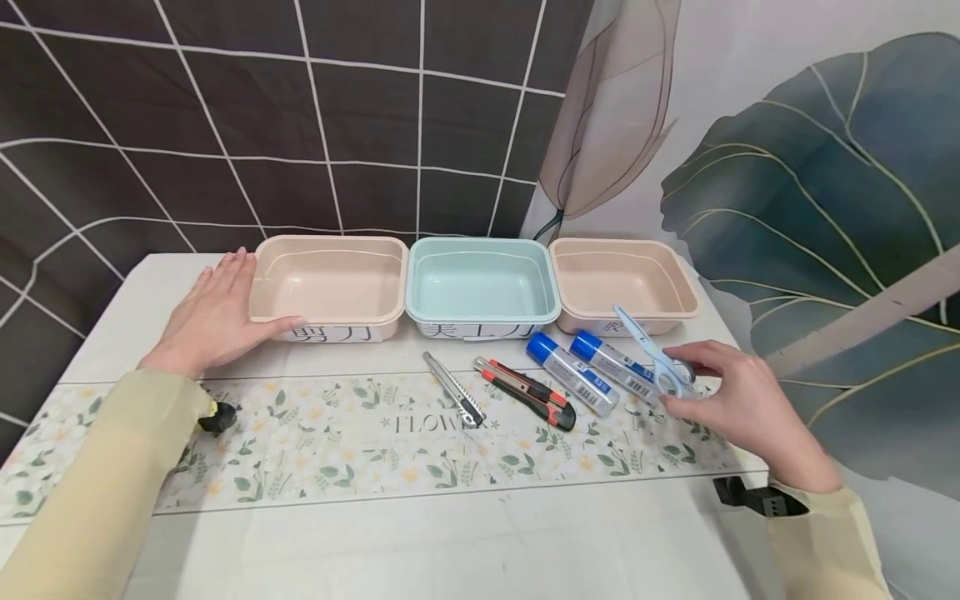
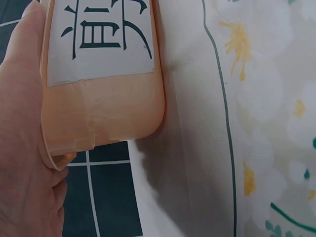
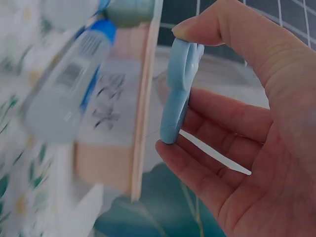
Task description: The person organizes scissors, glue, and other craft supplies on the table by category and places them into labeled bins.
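My right hand (image 1: 738,400) pinches light-blue scissors (image 1: 660,362) by the handle loops, over the right end of the table; the blades point up and left, towards the right pink box (image 1: 675,317). In the right wrist view, the thumb presses one side of the handles (image 3: 180,69) and fingers lie along the other. My left hand (image 1: 217,312) rests at the left end of the left pink box (image 1: 330,240), fingers straight and thumb along the front rim. The left wrist view shows that box's labelled front (image 2: 113,108) beside the hand.
A light-blue box (image 1: 483,317) stands between the pink ones, all in a row with paper labels. Before them lie a silver utility knife (image 1: 453,390), a red-and-black utility knife (image 1: 525,392) and two blue-capped glue sticks (image 1: 573,373) (image 1: 615,367). A flowered runner (image 1: 300,450) crosses the table.
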`<state>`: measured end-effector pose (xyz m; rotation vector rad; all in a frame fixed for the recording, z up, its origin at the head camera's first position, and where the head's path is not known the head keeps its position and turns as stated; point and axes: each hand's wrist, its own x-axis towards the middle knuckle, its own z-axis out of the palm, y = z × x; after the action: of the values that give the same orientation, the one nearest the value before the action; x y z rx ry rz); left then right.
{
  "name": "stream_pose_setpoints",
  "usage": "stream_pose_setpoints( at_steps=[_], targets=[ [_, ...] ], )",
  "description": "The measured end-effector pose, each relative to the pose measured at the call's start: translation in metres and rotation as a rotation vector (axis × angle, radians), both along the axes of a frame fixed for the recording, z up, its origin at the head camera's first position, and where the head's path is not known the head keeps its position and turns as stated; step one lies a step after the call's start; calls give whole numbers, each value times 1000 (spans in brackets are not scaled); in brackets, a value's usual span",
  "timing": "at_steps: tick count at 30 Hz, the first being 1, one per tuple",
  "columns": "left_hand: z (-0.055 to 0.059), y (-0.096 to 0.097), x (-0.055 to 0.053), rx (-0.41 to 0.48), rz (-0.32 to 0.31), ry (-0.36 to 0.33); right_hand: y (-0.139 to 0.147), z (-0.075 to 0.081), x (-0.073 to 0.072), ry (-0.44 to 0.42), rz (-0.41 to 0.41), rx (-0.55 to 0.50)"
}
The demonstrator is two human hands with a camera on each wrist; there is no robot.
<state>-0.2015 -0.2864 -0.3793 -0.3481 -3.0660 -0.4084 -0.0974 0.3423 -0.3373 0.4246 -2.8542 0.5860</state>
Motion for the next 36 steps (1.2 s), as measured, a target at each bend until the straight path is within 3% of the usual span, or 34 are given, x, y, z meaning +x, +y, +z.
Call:
stream_pose_setpoints(
  at_steps=[4, 17, 26, 36],
  targets=[
    [1, 0, 1, 3, -2, -1, -21, 6, -13, 51, 92, -16],
    [2, 1, 0, -15, 13, -24, -91, 16, -58, 95, 362, -51],
    [2, 3, 0, -19, 18, -35, -135, 18, -80, 77, 482, -159],
    [3, 3, 2, -23, 21, -31, -182, 3, -92, 7, 570, -197]
  ],
)
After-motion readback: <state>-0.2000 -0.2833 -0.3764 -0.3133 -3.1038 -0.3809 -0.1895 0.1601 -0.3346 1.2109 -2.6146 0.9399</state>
